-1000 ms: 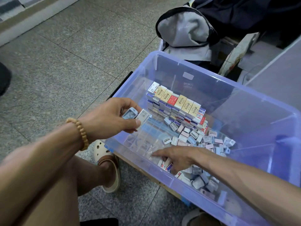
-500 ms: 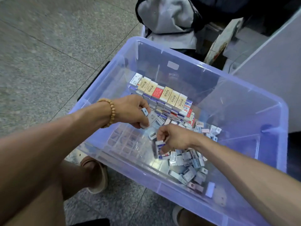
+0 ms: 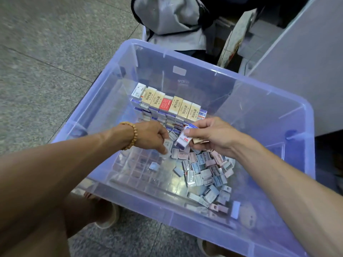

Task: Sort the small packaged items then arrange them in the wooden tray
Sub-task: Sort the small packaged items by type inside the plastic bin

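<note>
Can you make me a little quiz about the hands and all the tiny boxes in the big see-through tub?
1. True or false: the right hand is holding small boxes.
2. Which wrist wears the bead bracelet? A) left B) right
3. Fill in: among the tan boxes in the stacked row at the back of the tub, one box is ____.

Key: 1 true; 2 A; 3 red.
</note>
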`<action>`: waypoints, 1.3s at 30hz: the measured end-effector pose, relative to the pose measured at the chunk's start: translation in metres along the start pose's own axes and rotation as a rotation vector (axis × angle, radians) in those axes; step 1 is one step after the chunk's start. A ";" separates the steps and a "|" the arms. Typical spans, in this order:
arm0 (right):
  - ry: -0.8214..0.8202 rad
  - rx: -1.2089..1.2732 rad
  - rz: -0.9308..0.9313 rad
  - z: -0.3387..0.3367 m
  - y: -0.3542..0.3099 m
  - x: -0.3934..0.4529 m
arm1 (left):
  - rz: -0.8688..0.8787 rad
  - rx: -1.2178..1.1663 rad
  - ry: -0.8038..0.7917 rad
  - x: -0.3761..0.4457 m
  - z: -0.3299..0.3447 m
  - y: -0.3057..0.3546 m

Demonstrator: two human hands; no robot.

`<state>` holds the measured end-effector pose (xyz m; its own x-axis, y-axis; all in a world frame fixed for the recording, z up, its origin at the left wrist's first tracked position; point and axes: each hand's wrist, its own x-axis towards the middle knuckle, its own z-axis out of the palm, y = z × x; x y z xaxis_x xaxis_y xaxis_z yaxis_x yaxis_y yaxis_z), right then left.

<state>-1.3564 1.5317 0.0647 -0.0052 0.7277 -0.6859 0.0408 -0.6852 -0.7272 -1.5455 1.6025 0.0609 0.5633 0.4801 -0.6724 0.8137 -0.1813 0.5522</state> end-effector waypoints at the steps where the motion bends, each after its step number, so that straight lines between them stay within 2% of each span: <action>1: -0.008 0.044 -0.003 0.002 -0.002 -0.002 | -0.013 -0.084 0.033 -0.001 -0.002 -0.001; 3: -0.022 0.129 -0.021 0.005 -0.007 -0.007 | -0.045 -0.371 0.071 -0.008 -0.004 0.001; 6: -0.028 0.250 -0.074 0.013 -0.015 -0.009 | -0.073 -0.885 0.027 -0.026 -0.008 0.009; 9: -0.030 0.357 -0.124 0.021 -0.023 -0.009 | -0.006 -1.104 0.021 -0.042 -0.013 0.012; 12: -0.043 0.362 -0.160 0.030 -0.025 -0.007 | 0.017 -1.104 0.100 -0.051 -0.013 0.012; 15: -0.018 0.299 -0.174 0.037 -0.027 -0.004 | -0.087 -1.032 0.189 -0.055 -0.016 0.007; 19: 0.175 0.197 -0.168 0.042 -0.036 0.007 | -0.239 -1.057 0.333 -0.063 -0.022 -0.005; 21: 0.251 0.075 -0.188 0.043 -0.046 0.019 | -0.261 -1.069 0.337 -0.069 -0.020 -0.007; 25: 0.190 -0.198 -0.152 0.060 -0.071 0.041 | -0.276 -1.077 0.336 -0.071 -0.016 -0.009; 28: 0.207 -0.309 -0.130 0.075 -0.083 0.054 | -0.274 -1.088 0.356 -0.069 -0.019 -0.010; 31: 0.264 -0.238 -0.136 0.082 -0.085 0.063 | -0.266 -1.091 0.354 -0.067 -0.019 -0.009; 37: 0.274 0.112 -0.132 0.077 -0.075 0.055 | -0.260 -1.088 0.352 -0.062 -0.021 -0.009; 39: 0.307 0.129 -0.133 0.067 -0.069 0.048 | -0.264 -1.084 0.357 -0.061 -0.022 -0.009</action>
<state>-1.4264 1.6123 0.0802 0.2992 0.7733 -0.5591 -0.0662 -0.5677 -0.8206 -1.5898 1.5938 0.1078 0.1827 0.6382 -0.7479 0.2543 0.7042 0.6629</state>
